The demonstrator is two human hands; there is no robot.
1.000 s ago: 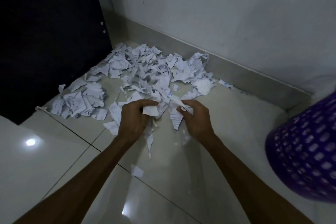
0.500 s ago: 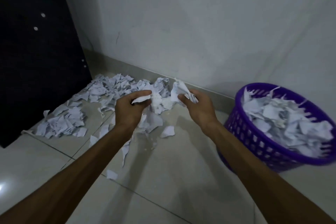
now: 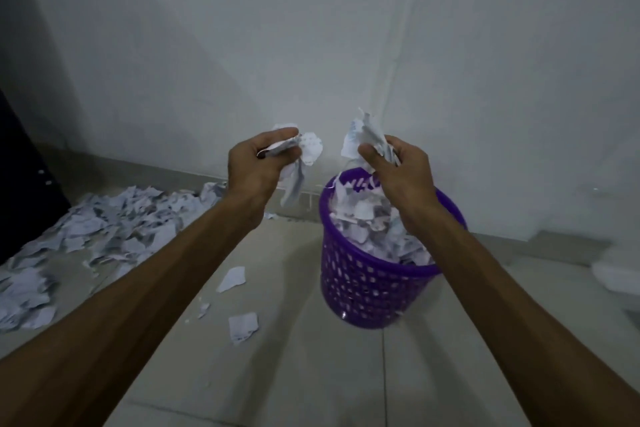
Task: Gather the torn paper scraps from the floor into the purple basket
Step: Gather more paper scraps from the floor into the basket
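The purple basket (image 3: 363,291) stands on the floor right of centre, heaped with white paper scraps. My right hand (image 3: 401,170) grips a bunch of torn paper scraps (image 3: 363,137) above the basket's far rim. My left hand (image 3: 258,166) grips another bunch of scraps (image 3: 304,156) in the air, just left of the basket. A large pile of torn scraps (image 3: 104,229) lies on the floor at the left, and a few loose scraps (image 3: 242,322) lie near the basket's left side.
A pale wall (image 3: 311,45) with a grey skirting runs behind the basket. A dark door or cabinet (image 3: 20,166) fills the left edge. A blurred white object (image 3: 616,274) sits on the floor at the right edge. The floor is light tile.
Both hands have lifted their scraps off the floor pile and carried them right, up over the basket. The view has swung right, bringing the basket to the centre.
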